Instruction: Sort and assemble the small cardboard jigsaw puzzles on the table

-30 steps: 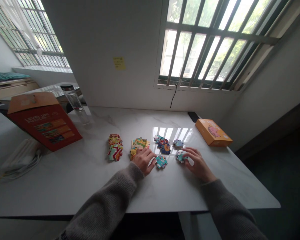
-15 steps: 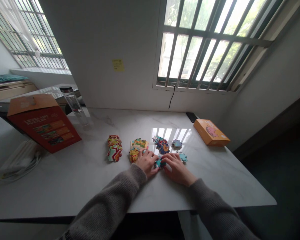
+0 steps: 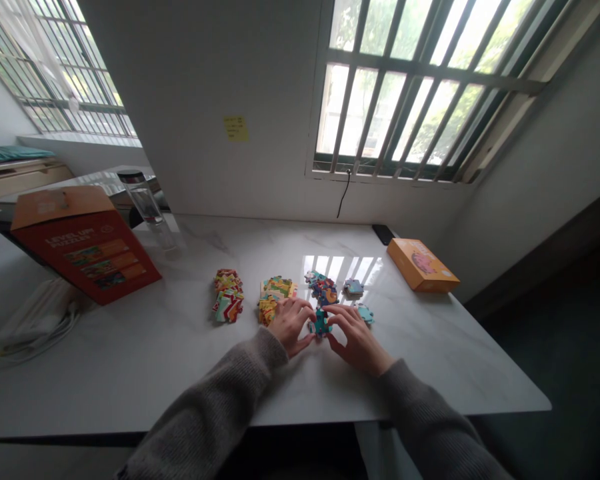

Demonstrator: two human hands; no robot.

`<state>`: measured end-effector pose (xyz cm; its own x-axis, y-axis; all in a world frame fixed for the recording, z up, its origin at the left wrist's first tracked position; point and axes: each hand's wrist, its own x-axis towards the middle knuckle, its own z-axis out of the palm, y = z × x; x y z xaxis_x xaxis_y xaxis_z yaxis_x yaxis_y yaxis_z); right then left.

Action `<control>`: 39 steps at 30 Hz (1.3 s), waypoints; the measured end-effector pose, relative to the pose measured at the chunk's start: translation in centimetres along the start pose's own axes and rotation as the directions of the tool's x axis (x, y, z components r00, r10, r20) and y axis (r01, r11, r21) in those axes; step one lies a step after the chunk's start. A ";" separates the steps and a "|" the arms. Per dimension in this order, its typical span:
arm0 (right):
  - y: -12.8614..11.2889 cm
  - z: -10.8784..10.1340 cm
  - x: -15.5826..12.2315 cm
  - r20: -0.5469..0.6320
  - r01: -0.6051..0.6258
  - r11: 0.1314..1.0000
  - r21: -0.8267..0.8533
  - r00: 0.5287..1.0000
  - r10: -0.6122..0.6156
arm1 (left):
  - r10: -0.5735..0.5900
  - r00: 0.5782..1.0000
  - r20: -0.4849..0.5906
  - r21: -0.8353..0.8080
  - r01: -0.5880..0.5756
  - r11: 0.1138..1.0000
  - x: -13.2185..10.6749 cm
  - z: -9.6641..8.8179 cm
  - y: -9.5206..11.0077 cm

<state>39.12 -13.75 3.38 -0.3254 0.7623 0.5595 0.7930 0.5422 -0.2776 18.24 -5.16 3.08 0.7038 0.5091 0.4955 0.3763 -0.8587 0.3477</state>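
Gray sleeves are closest. Next come the left hand and the right hand, with blue-green puzzle pieces right between them. Neither hand looks nearer. On each hand, the thumb and fingers curl at the pieces' side edge; I can't tell if they pinch. Which way is longest is too small to see. Just past sits a dark-blue pile, then farther right, an orange box.
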 end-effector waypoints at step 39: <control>2.0 -0.6 -1.9 -0.087 -0.088 0.996 -0.015 0.992 0.087 | -0.034 0.997 0.073 0.031 0.031 0.999 1.2 1.7 1.0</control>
<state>41.65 -14.29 2.18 -0.2093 0.7726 0.5994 0.8265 0.4674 -0.3138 20.48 -5.51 2.66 0.7331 0.5320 0.4238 0.4168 -0.8438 0.3382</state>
